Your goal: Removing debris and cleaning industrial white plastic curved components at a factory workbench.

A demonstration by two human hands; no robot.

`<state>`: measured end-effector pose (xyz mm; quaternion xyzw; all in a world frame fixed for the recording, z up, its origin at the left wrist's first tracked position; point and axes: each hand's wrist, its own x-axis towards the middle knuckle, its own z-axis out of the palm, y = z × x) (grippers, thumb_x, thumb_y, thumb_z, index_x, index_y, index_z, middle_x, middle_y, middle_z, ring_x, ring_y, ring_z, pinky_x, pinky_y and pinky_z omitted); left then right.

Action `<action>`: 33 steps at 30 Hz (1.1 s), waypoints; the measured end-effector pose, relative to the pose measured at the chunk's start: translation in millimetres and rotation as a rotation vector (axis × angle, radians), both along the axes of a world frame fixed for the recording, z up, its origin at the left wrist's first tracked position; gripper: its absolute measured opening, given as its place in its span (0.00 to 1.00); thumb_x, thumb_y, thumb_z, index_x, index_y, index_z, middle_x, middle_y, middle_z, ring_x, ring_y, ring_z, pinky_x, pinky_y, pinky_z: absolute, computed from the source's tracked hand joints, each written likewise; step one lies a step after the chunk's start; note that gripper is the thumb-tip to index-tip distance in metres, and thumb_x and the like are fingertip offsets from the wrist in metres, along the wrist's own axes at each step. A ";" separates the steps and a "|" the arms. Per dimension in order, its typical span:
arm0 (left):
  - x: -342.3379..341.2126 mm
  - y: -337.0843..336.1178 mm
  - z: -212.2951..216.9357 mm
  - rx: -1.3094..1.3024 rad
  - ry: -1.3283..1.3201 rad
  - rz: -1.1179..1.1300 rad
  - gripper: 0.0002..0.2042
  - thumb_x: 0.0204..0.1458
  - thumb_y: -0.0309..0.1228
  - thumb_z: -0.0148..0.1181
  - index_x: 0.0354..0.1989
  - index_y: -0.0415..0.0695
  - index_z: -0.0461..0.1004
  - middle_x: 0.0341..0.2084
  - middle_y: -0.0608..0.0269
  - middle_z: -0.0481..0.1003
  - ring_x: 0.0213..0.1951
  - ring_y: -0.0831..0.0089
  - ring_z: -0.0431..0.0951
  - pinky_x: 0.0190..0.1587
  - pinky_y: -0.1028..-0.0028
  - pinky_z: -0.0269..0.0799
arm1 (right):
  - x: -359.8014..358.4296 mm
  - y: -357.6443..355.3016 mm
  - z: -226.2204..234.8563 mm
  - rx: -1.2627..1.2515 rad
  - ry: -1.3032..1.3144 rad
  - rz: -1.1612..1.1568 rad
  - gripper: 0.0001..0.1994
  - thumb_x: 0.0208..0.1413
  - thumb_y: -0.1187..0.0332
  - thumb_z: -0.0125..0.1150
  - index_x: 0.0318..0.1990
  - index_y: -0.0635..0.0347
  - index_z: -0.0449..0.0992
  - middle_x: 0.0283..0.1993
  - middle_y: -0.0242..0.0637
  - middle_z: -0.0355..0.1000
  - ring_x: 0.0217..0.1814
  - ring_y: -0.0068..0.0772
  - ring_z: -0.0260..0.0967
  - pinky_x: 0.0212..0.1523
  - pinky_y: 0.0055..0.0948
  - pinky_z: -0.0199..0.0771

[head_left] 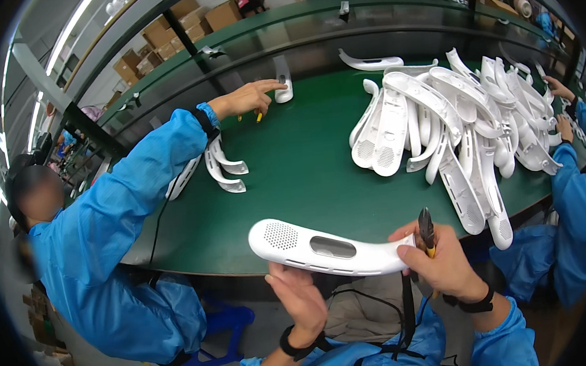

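A curved white plastic shell [363, 262] is held up in front of me, with a speaker-like patch of small holes at its wide end and an oval opening in its middle. Beneath the wide end, my left hand [300, 298] supports it, some fingers hidden behind the shell. My right hand [442, 259] pinches the narrow end between thumb and fingers. That same hand also keeps a pair of nippers [427, 231] tucked in it, dark jaws pointing up and a yellow-orange grip showing.
A heap of similar white shells [451, 117] covers the right side of the green table [293, 190]. On the left, a co-worker in blue [117, 188] reaches toward a shell [284, 81] at the back, with more shells [222, 166] under that arm. Another person's hands [561, 89] are at the far right.
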<state>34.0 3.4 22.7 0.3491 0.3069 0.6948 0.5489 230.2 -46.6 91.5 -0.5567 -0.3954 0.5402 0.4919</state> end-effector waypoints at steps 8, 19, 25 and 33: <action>14.5 -0.2 23.9 -0.137 0.222 -0.198 0.24 0.50 0.13 0.59 0.53 0.34 0.54 0.44 0.47 0.71 0.37 0.69 0.79 0.31 0.75 0.80 | 6.4 10.3 27.9 -0.023 -0.359 0.078 0.13 0.54 0.68 0.61 0.41 0.70 0.75 0.21 0.29 0.68 0.22 0.15 0.60 0.23 0.21 0.60; 12.9 4.4 21.5 -0.142 0.264 -0.150 0.09 0.62 0.23 0.46 0.47 0.32 0.59 0.36 0.48 0.75 0.30 0.64 0.82 0.23 0.71 0.84 | 4.5 10.1 24.8 -0.035 -0.374 0.100 0.13 0.54 0.68 0.61 0.41 0.70 0.75 0.22 0.31 0.69 0.23 0.16 0.61 0.23 0.22 0.61; 10.5 8.0 21.2 -0.236 0.139 -0.222 0.10 0.65 0.28 0.45 0.46 0.31 0.65 0.37 0.46 0.77 0.33 0.64 0.82 0.28 0.69 0.84 | 10.7 8.7 16.0 0.042 -0.387 0.061 0.12 0.52 0.69 0.61 0.41 0.69 0.75 0.21 0.31 0.68 0.22 0.16 0.60 0.22 0.22 0.61; 13.0 12.8 22.2 -0.246 0.185 -0.239 0.11 0.62 0.26 0.53 0.48 0.30 0.68 0.38 0.50 0.78 0.37 0.69 0.81 0.39 0.71 0.83 | 11.0 6.9 0.7 0.399 -0.645 -0.018 0.14 0.46 0.74 0.65 0.42 0.66 0.75 0.22 0.42 0.70 0.18 0.29 0.66 0.22 0.26 0.66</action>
